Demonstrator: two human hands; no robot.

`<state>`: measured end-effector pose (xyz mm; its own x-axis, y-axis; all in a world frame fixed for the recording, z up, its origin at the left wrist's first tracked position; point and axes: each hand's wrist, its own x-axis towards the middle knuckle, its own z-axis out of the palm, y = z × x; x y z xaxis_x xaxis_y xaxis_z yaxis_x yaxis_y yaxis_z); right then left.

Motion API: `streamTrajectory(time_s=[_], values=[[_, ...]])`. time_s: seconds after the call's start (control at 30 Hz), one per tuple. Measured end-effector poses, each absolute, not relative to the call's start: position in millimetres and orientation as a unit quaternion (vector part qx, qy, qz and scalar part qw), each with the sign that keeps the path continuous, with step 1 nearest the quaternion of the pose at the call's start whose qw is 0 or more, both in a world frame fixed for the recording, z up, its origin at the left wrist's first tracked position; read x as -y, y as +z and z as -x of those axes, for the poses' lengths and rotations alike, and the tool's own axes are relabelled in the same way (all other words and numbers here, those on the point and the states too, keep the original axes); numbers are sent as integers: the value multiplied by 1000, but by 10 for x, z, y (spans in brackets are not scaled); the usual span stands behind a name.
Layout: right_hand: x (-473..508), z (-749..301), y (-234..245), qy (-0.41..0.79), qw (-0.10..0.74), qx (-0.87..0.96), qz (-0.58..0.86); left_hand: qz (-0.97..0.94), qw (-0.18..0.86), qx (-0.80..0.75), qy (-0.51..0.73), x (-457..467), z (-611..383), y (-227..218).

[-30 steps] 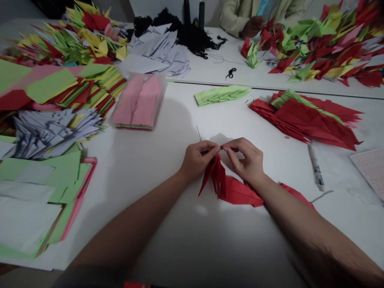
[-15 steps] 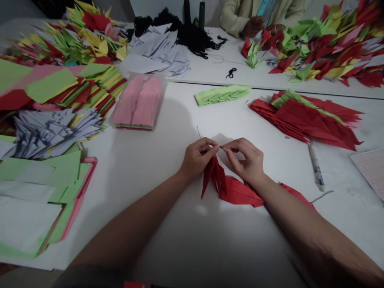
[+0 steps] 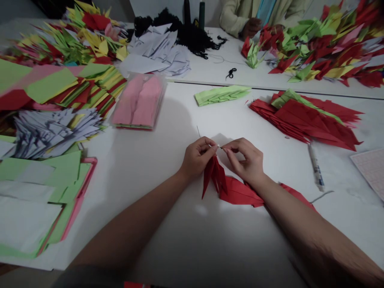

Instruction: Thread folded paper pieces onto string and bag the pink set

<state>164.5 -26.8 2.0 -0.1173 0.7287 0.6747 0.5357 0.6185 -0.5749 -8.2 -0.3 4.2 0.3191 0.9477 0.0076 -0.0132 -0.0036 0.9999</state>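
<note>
In the middle of the head view my left hand (image 3: 195, 159) is closed in a pinch. From its fingertips hangs a red folded paper piece (image 3: 215, 176), its pointed ends downward. A thin dark strand (image 3: 198, 131) sticks up behind that hand; whether it is thread or wire I cannot tell. My right hand (image 3: 249, 162) pinches a short dark strand (image 3: 220, 147), which spans the small gap between both hands' fingertips. Below the right hand, more red folded paper (image 3: 241, 192) lies on the table, partly under the right forearm.
Left on the white table (image 3: 129, 184) lie paper stacks (image 3: 69, 176) and a pink paper packet (image 3: 138, 100). Green strips (image 3: 222, 95), red folded papers (image 3: 309, 116) and a pen (image 3: 315, 167) lie ahead and right. Beyond are paper-crane heaps (image 3: 330, 44), black yarn (image 3: 195, 38) and another person's hand (image 3: 252, 28).
The left fingertips have shifted slightly left, so a little more of the strand shows between the two hands. The rest looks the same.
</note>
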Motion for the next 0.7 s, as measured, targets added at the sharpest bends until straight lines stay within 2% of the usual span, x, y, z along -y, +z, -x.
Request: streamTrajectory(time_s=[0.7], values=[[277,-1650,18,107,508,738,432,-569,558,-421,433,-6,75,57]])
